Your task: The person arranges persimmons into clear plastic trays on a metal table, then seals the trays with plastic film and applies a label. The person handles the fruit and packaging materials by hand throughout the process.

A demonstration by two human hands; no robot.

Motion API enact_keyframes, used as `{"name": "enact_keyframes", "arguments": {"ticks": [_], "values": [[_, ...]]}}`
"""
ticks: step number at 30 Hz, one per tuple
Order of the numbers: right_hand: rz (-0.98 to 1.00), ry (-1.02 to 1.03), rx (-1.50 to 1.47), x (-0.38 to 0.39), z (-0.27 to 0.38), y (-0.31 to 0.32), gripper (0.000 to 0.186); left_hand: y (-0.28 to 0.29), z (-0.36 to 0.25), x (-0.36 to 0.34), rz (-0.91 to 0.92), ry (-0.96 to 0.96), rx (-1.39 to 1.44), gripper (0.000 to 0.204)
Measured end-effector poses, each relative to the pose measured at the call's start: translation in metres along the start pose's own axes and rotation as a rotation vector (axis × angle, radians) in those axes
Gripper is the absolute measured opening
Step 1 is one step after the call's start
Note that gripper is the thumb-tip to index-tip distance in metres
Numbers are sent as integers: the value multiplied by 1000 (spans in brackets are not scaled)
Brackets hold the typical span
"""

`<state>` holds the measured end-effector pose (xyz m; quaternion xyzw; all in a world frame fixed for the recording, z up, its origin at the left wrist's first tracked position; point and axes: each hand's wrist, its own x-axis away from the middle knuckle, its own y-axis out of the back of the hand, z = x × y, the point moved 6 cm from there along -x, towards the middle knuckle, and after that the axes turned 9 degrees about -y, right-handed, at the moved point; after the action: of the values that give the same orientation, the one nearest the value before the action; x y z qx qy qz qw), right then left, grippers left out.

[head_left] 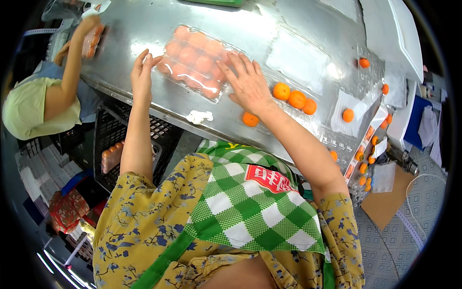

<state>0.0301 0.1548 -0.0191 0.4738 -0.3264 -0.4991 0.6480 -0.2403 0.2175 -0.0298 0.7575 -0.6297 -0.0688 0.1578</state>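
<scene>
Here, left hand and right hand, both open and flat-fingered, against the clear orange-filled clamshell pack.

Both hands are on the clear box of oranges on the steel table: left hand at its left end, right hand flat on its right end. Loose oranges lie right of the box, and a co-worker's hand holds another box far left of it.

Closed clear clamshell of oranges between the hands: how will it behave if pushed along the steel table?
The clamshell pack probably slides easily: smooth plastic on the shiny metal table. Its thin clear walls likely flex under the left hand and right hand. Packed full of oranges, it is likely fairly heavy for its size.
</scene>
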Motion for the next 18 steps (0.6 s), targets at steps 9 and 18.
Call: {"name": "enact_keyframes", "arguments": {"ticks": [9, 18], "values": [[-133, 138, -96, -3, -29, 37, 57, 8, 29, -11, -16, 121, 90, 40], [-169, -621, -991, -34, -126, 40, 46, -9, 48, 11, 161, 259, 200, 30]]}}
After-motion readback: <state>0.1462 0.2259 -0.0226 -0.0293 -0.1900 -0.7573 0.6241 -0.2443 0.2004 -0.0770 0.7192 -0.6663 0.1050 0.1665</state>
